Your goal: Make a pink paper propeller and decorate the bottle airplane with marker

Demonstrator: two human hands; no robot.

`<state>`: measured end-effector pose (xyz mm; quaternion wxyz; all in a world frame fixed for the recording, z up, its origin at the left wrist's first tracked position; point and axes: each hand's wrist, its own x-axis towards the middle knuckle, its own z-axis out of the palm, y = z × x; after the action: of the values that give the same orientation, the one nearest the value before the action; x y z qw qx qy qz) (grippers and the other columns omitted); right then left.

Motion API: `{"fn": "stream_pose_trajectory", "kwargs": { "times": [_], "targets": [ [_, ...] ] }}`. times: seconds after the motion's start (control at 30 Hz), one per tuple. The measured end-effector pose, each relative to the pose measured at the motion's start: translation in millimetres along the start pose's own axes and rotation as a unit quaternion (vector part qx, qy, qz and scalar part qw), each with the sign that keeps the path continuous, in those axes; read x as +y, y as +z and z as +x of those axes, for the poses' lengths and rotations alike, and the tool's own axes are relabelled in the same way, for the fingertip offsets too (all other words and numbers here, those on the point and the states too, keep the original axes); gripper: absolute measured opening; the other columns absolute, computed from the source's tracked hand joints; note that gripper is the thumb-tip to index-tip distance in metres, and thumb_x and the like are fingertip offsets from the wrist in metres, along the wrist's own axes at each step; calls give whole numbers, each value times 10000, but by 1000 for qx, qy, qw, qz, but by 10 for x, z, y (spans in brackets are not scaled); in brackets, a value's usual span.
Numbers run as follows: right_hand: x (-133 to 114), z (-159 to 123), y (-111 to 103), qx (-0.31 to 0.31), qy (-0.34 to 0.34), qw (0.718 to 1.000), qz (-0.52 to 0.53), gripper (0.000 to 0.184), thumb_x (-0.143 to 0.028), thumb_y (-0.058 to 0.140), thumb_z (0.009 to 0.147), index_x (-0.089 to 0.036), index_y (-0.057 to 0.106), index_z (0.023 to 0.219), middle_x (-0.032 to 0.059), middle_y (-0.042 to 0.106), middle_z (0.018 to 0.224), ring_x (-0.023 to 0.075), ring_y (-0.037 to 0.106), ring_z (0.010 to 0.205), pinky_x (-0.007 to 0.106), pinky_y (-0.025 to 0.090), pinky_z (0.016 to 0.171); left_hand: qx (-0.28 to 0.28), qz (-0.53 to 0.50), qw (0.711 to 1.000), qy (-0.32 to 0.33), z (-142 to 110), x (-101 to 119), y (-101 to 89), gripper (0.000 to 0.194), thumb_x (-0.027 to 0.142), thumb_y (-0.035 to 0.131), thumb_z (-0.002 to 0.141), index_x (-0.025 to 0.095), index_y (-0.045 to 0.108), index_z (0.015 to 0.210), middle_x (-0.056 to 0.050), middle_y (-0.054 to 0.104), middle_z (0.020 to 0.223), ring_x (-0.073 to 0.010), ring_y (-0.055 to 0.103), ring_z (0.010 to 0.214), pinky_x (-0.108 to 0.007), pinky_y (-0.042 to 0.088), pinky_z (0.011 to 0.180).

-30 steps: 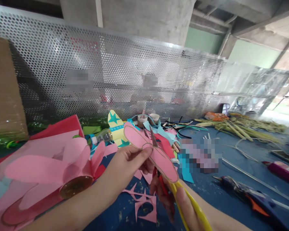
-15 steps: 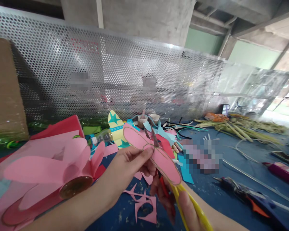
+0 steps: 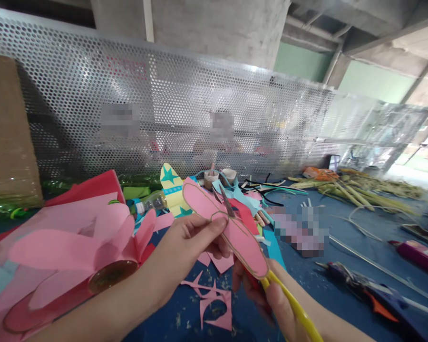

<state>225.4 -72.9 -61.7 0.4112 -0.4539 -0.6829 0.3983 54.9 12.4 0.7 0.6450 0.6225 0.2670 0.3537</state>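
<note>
My left hand [image 3: 203,235] pinches a pink paper cutout [image 3: 248,249] at its narrow middle, thumb on top. The cutout has two long rounded lobes with a drawn outline near the edge. My right hand [image 3: 267,294] is wrapped round the handles of a pair of scissors [image 3: 295,308], one side yellow and the other red. The blades poke out past the cutout's waist, slightly parted, partly hidden behind the paper. Below lie pink paper scraps [image 3: 217,308] on the blue table. To the left sits a pink paper craft [image 3: 53,249] with petal-like flaps and a round brown end.
A glue gun [image 3: 369,289] and a purple object [image 3: 417,254] lie at right. Dried stalks [image 3: 356,190] and a clear plastic bottle [image 3: 151,203] are farther back. A perforated metal screen [image 3: 185,104] spans the rear, with cardboard [image 3: 9,133] at far left.
The scissor handles have drawn closer together as my right hand closed, and the blades have shifted slightly. My left hand and the pink cutout stay almost in place.
</note>
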Motion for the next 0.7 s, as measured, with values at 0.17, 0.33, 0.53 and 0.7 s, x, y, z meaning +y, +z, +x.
{"fn": "stream_pose_trajectory", "kwargs": {
  "times": [0.17, 0.33, 0.53, 0.7],
  "targets": [
    [-299, 21, 9, 20, 18, 1000, 14, 613, -799, 306, 831, -228, 527, 816, -29, 362, 647, 94, 256, 435, 236, 257, 339, 30, 16, 999, 8, 8, 22, -6, 308, 402, 660, 793, 162, 649, 601, -14, 638, 587, -122, 582, 582, -224, 454, 581],
    [-307, 72, -25, 8, 3, 1000, -27, 649, -833, 272, 810, -221, 463, 709, -32, 349, 603, 115, 318, 492, 257, 245, 406, 46, 66, 997, 14, 28, 18, -33, 323, 441, 620, 805, 159, 652, 650, -29, 636, 638, -160, 593, 648, -278, 482, 653],
    [-357, 114, -57, -12, 3, 999, -41, 657, -853, 259, 791, -224, 405, 671, -27, 362, 593, 118, 343, 509, 256, 255, 410, 61, 113, 991, 28, 38, 28, -51, 323, 443, 586, 821, 170, 620, 652, 1, 574, 628, -148, 542, 649, -282, 460, 673],
    [-285, 108, -49, -12, -16, 998, -62, 659, -835, 223, 814, -223, 447, 716, -14, 390, 620, 125, 367, 502, 254, 292, 405, 60, 135, 988, 44, 37, 24, -55, 342, 446, 570, 833, 180, 587, 620, 10, 545, 612, -140, 526, 632, -266, 443, 645]
  ]
}}
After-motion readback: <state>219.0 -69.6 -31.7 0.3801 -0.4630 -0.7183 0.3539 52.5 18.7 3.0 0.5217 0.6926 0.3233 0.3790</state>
